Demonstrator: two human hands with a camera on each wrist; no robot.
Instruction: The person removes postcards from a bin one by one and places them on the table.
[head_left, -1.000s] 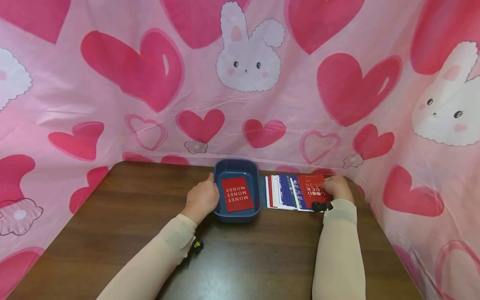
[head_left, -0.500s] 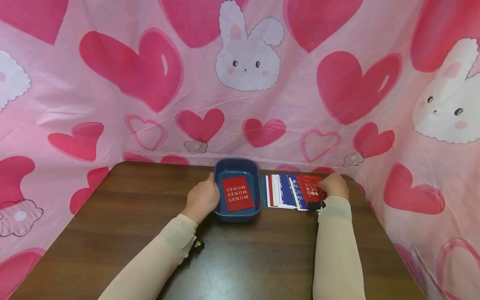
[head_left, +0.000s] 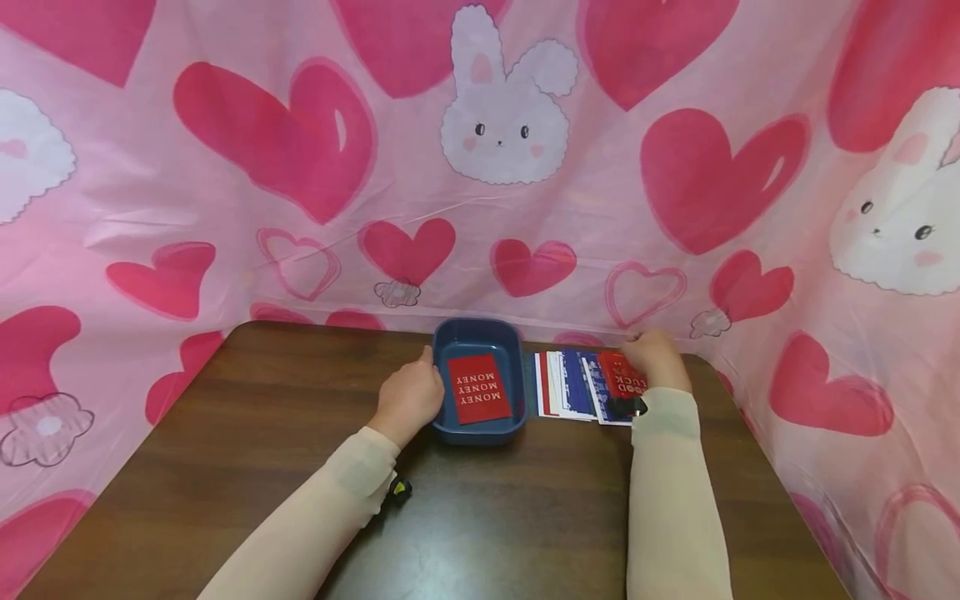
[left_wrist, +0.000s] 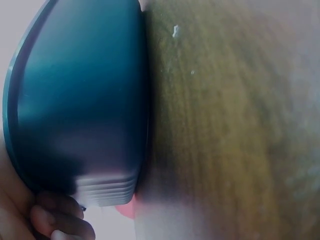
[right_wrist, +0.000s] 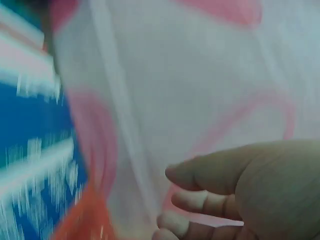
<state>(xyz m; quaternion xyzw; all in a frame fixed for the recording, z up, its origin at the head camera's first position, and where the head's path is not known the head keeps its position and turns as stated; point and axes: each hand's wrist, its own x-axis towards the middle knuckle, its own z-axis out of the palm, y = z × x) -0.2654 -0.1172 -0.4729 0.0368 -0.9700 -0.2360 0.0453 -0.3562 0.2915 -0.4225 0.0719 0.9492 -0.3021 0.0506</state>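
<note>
My left hand (head_left: 408, 396) grips the left rim of a dark blue tray (head_left: 477, 437), its fingers curled at the edge in the left wrist view. Inside the tray lies a red card (head_left: 478, 388) printed MONEY several times. Right of the tray, a fanned row of cards (head_left: 564, 385) in white, red and blue lies on the table, with a red GOOD LUCK card (head_left: 621, 375) at its right end. Over that card's far right corner hovers my right hand (head_left: 658, 358). In the right wrist view its fingers (right_wrist: 200, 202) are loosely bent, with nothing seen between them and the thumb.
The brown wooden table (head_left: 480, 517) ends at a pink cloth (head_left: 495, 217) with hearts and rabbits, which rises behind and on both sides. The tray and the row of cards stand close to that cloth at the far edge.
My right hand has moved left and away from me, from the GOOD LUCK card's right edge to above its far corner. My left hand and the tray keep their place.
</note>
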